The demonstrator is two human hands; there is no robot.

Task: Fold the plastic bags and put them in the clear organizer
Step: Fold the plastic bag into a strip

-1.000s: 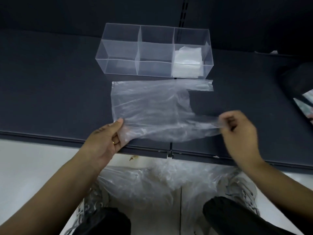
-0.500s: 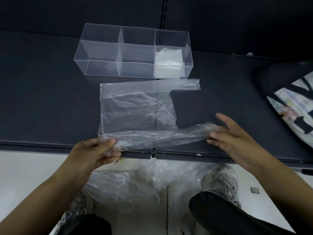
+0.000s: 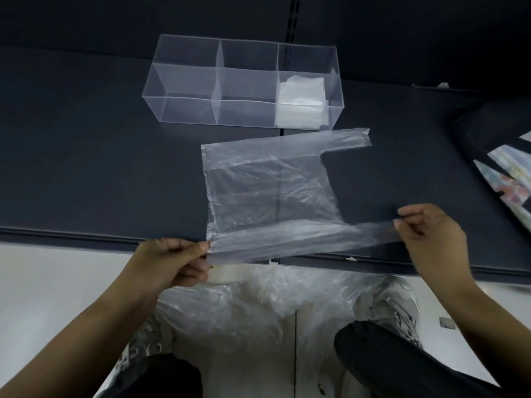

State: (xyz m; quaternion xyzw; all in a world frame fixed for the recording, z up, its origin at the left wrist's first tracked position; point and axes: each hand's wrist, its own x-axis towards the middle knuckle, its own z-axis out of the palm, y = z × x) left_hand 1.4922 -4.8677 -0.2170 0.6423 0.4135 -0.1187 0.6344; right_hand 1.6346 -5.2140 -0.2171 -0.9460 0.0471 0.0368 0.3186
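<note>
Lying flat on the dark shelf [image 3: 86, 156], the clear plastic bag [image 3: 270, 179] sits just in front of the clear organizer [image 3: 186, 81]. Its far handle stretches to the right, close beside the organizer's front wall. The bag's near edge is drawn into a narrow band along the shelf's front lip, pulled taut between both hands. The left hand [image 3: 172, 262] pinches the band's left end between thumb and curled fingers, just off the shelf edge. The right hand [image 3: 431, 234] pinches the tip of the near handle between thumb and forefinger, the other fingers curled, over the shelf. The organizer has three compartments in a row, and a folded bag [image 3: 301, 101] sits in the right one. Below the shelf, a heap of loose plastic bags [image 3: 244, 305] lies on the pale floor, beside the person's right shoe [image 3: 393, 300]. A dark item with a patterned panel [image 3: 511, 179] rests at the shelf's right side.
</note>
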